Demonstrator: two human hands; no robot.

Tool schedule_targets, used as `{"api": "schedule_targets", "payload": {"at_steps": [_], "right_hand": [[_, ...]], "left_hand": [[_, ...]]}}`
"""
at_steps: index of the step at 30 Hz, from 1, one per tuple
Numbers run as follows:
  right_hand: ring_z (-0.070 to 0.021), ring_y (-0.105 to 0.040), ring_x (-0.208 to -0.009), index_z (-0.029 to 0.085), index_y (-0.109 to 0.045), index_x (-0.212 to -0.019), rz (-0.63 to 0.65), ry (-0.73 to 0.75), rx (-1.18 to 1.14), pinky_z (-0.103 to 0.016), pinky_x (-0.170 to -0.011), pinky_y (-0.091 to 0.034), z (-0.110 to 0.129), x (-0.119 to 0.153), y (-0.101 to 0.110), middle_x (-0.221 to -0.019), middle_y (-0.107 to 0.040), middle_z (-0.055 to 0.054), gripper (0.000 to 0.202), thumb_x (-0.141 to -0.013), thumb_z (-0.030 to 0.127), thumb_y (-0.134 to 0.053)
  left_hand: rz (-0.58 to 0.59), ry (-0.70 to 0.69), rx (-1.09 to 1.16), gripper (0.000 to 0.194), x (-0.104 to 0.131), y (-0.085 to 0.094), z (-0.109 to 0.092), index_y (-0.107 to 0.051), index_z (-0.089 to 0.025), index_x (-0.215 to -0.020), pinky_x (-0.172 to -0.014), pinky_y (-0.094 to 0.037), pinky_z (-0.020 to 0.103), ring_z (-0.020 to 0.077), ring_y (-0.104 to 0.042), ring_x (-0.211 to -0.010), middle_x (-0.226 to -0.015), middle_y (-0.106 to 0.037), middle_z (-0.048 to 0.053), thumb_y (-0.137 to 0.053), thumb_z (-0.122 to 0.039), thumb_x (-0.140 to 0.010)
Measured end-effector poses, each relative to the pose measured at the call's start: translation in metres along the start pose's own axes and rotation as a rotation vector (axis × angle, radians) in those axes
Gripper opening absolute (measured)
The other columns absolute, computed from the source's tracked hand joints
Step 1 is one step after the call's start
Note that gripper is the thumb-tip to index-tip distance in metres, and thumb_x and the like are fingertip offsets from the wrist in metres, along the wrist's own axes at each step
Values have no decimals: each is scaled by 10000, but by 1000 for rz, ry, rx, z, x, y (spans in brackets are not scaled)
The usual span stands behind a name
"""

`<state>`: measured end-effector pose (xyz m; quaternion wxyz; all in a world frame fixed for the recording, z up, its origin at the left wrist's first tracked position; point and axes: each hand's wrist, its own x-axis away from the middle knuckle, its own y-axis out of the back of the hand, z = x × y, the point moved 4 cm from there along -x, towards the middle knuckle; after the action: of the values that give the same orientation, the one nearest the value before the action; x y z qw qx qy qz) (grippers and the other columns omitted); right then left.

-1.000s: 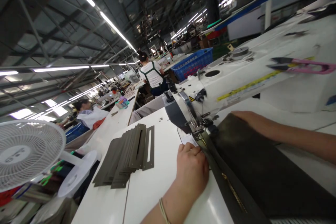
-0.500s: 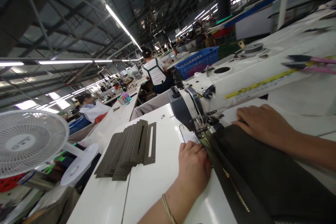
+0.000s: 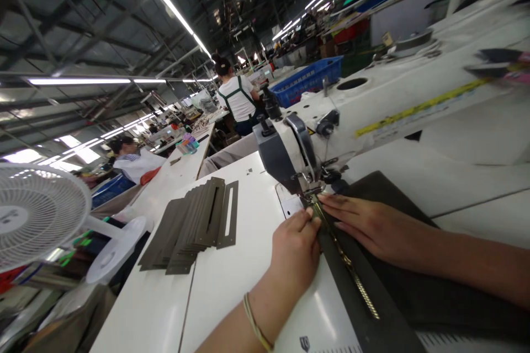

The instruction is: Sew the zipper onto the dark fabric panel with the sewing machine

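Observation:
A dark olive fabric piece (image 3: 439, 292) with a gold-toothed zipper (image 3: 364, 293) lies on the sewing machine's bed, its far end under the presser foot (image 3: 311, 190). My left hand (image 3: 296, 248) is closed at the fabric's left edge, thumb and fingers pinching it just in front of the foot. Flat on the fabric, to the right of the zipper, rests my right hand (image 3: 368, 226), fingers stretched out with the tips close to the foot. The zipper pull (image 3: 344, 257) sits partway down the teeth. The needle's tip is too small to make out.
Left of the machine head (image 3: 281, 151) lies a fanned stack of olive slotted pieces (image 3: 186, 226). A yellow tape measure (image 3: 422, 107) runs along the machine arm, with blurred snips (image 3: 492, 63) beyond. A white fan (image 3: 39, 215) stands left; a co-worker (image 3: 238, 94) is ahead.
My right hand has come from the fabric's far right edge to lie flat beside the zipper near the foot. My left hand stays at the left edge. The whole view has shifted slightly.

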<state>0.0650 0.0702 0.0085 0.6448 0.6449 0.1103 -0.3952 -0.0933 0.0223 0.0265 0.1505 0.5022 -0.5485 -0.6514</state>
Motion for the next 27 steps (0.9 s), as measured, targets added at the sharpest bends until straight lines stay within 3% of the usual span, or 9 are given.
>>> {"api": "schedule_targets", "payload": {"at_steps": [8, 13, 24, 27], "right_hand": [[-212, -604, -1189, 50, -635, -1230, 63, 37, 42, -343, -1034, -483, -2, -3, 7, -1270, -642, -172, 370, -953, 127, -402], [-216, -616, -1173, 36, -622, -1239, 24, 45, 24, -344, -1018, -493, -3, -2, 7, -1247, -654, -185, 372, -949, 122, -406], [-211, -614, -1174, 62, -610, -1261, 37, 72, -5, -347, -1002, -507, -14, -6, 2, -1268, -644, -175, 378, -941, 107, -414], [-202, -646, -1124, 71, -643, -1206, 37, 95, -8, -321, -963, -532, -13, -12, 10, -1221, -671, -171, 367, -937, 103, -395]], "left_hand": [[1, -82, -110, 221, -7, 3, -8, -672, -110, -1012, -908, -601, 400, 268, -684, -1035, -1092, -723, 136, -565, -78, -821], [33, -7, -90, 203, -6, 2, -7, -664, -145, -1012, -803, -631, 365, 228, -705, -930, -1091, -709, 121, -548, -105, -849], [121, 53, -97, 236, -10, -3, -3, -665, -154, -995, -765, -622, 381, 233, -688, -875, -1051, -699, 93, -548, -91, -799], [141, 77, -126, 198, -12, -5, -2, -664, -164, -968, -749, -620, 386, 232, -684, -844, -992, -698, 81, -534, -122, -825]]}}
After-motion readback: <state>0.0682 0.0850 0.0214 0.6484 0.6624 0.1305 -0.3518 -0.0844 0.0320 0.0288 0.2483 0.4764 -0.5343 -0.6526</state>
